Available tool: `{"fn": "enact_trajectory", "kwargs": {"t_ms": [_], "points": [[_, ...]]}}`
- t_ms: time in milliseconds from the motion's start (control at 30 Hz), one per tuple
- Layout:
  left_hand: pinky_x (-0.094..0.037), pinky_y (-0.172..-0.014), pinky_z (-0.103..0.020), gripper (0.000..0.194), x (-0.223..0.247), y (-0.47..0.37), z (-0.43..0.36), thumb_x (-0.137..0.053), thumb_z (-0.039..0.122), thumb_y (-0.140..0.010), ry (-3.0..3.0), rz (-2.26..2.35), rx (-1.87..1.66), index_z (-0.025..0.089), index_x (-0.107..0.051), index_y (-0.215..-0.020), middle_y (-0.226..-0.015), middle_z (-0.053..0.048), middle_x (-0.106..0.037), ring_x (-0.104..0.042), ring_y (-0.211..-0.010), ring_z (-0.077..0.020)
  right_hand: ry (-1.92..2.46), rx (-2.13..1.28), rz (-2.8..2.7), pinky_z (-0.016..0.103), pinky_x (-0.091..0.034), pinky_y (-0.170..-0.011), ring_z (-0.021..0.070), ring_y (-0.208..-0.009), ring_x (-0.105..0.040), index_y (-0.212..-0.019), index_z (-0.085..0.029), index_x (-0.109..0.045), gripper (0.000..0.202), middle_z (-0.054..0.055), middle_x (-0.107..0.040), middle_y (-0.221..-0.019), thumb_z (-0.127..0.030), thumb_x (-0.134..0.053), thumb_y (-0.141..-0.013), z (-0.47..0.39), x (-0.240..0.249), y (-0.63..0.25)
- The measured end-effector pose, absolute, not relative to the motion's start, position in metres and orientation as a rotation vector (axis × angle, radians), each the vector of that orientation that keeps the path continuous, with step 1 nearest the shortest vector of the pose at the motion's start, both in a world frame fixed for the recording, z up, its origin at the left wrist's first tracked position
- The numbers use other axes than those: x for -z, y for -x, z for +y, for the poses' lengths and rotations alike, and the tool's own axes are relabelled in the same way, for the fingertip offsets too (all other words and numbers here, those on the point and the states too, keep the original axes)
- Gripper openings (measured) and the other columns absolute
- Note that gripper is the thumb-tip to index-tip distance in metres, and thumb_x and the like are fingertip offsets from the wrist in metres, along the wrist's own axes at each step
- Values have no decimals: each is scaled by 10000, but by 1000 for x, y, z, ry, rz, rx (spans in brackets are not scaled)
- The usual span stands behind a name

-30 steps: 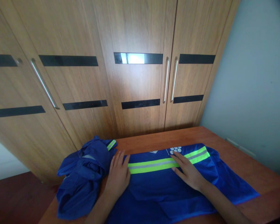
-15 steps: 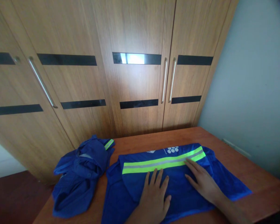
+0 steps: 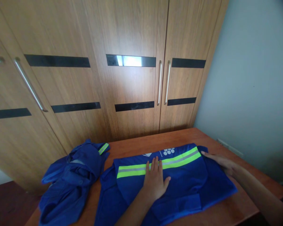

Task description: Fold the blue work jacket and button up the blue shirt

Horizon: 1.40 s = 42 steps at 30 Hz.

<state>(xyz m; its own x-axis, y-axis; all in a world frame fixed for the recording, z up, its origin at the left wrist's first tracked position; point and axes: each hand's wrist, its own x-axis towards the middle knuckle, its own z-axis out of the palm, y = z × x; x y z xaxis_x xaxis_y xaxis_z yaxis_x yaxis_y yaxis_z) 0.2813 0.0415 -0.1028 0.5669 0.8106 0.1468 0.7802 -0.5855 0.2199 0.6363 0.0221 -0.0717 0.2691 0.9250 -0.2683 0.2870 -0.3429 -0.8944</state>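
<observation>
A blue work shirt (image 3: 184,182) with a yellow-green and grey reflective stripe lies folded flat on the reddish wooden table (image 3: 146,146). My left hand (image 3: 155,182) presses palm-down on its middle, fingertips reaching the stripe, fingers spread. At the shirt's right edge my right hand (image 3: 223,163) lies flat with its fingers on the cloth's side. Neither hand grips anything. A white logo sits above the stripe.
A second blue garment (image 3: 70,182) lies crumpled at the table's left end, hanging over the edge. Wooden wardrobe doors (image 3: 132,88) with metal handles stand right behind the table. A grey wall (image 3: 254,94) closes the right side.
My left hand slid from the shirt's left edge to its middle. My right hand moved from the stripe out to the shirt's right edge. The right side of the shirt looks tucked in narrower.
</observation>
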Motion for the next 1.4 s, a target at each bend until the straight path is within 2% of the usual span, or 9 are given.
{"fn": "enact_trajectory", "kwargs": {"t_ms": [133, 400, 600, 800, 967, 1100, 1200, 1300, 1400], "points": [[-121, -1145, -565, 781, 105, -270, 43, -234, 641, -880, -2692, 1311, -343, 132, -246, -1471, -1560, -149, -177, -116, -1436, -317, 1464, -1745, -950, 432, -503, -896, 305, -1016, -658, -1027, -135, -677, 537, 189, -703, -1061, -578, -648, -726, 12, 56, -623], [-82, -1157, -545, 795, 80, -255, 23, -244, 666, -874, -2668, 1191, -303, 145, -240, -1474, -1570, -132, -151, -80, -1441, -314, 1390, -1373, -1311, 439, -451, -999, 318, -1077, -624, -1141, -167, -640, 596, 129, -679, -1152, -402, -779, -612, 4, 39, -571], [-10, -1152, -551, 850, 79, -247, 10, -342, 705, -829, -2619, 1076, -271, 197, -176, -1490, -1582, -103, -91, -44, -1443, -319, 1305, -1537, -1062, 420, -510, -933, 303, -998, -666, -1071, -219, -666, 441, 103, -709, -1093, -410, -750, -683, -7, -11, -553], [41, -1130, -582, 854, 78, -273, 15, -491, 660, -787, -2451, 932, -402, 179, -282, -1461, -1564, -138, -174, -72, -1433, -357, 1181, -1513, -1135, 350, -553, -781, 253, -856, -695, -1015, -186, -639, 423, 80, -734, -945, -374, -778, -663, 0, -66, -481], [-219, -1115, -509, 667, 61, -262, 31, -533, 593, -801, -1612, 726, -882, 215, -472, -1348, -1414, -135, -483, -368, -1337, -339, 1199, -1319, -1202, 247, -493, -599, 146, -648, -616, -1002, -176, -597, 393, -34, -648, -709, -297, -756, -664, 24, -60, -401], [-417, -978, -476, 644, 48, -202, 39, -379, 655, -855, -854, 581, -904, 209, -504, -1303, -1189, -120, -665, -588, -1140, -312, 1105, -1417, -1352, 284, -500, -717, 158, -775, -632, -1349, -239, -401, 743, -8, -660, -871, -309, -743, -693, 33, -18, -349], [-481, -897, -445, 669, 50, -165, 38, -451, 677, -815, -580, 607, -799, 191, -527, -1268, -1072, -124, -715, -657, -1027, -312, 1069, -1674, -1476, 311, -483, -840, 177, -929, -632, -1447, -200, -264, 949, 71, -647, -1064, -368, -777, -667, 32, 17, -323], [-515, -845, -410, 563, 59, -158, 36, -660, 473, -774, -512, 778, -809, 149, -545, -1220, -982, -130, -741, -692, -942, -308, 981, -1782, -1472, 326, -455, -924, 203, -1088, -586, -1390, -158, -383, 802, 126, -592, -1218, -444, -722, -722, 28, 35, -316], [-530, -826, -386, 537, 67, -168, 35, -734, 213, -715, -609, 890, -955, 153, -526, -1206, -960, -111, -750, -707, -901, -281, 949, -1585, -1536, 339, -454, -959, 211, -1149, -557, -1302, -192, -500, 599, 110, -574, -1275, -446, -662, -784, 19, 38, -336]]}}
